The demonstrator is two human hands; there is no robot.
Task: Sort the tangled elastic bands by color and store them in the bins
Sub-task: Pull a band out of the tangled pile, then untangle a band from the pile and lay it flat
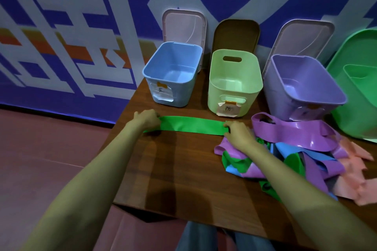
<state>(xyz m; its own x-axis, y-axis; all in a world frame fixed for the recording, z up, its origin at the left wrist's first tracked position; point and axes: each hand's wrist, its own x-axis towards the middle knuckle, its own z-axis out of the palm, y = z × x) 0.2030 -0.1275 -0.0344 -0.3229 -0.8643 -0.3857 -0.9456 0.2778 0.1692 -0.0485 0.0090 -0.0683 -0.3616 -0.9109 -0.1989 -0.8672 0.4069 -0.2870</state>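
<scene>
1. Green band [191, 126]: I see it laid flat and straight on the bench [183, 173]. It lies in front of the blue bin [183, 96] and green bin [214, 98], apart from both.
2. Left grip [148, 120]: the fingers are curled over the band's left end, holding it down on the bench.
3. Right grip [237, 133]: thumb and fingers pinch the band's right end, just beside the pile [302, 144].
4. Pile: purple, blue and green bands lie tangled at my right. Its far edge touches the front of the purple bin [274, 91] and covers part of that bin's label. My right forearm crosses over the pile and hides a strip of it.
5. Pink bands [350, 179]: these lie at the pile's right side, toward the near edge of the bench.
6. Bins: blue, green and purple stand in a row at the far side of the bench, tops open. Each has a paper label on its front, with writing I cannot read.
7. Lids: one stands upright behind each bin against the wall. They are a pale lid [183, 24], a brown lid [236, 34] and a second pale lid [302, 36].
8. Green tub [357, 112]: large, at the far right, cut by the frame and just beside the purple bin.
</scene>
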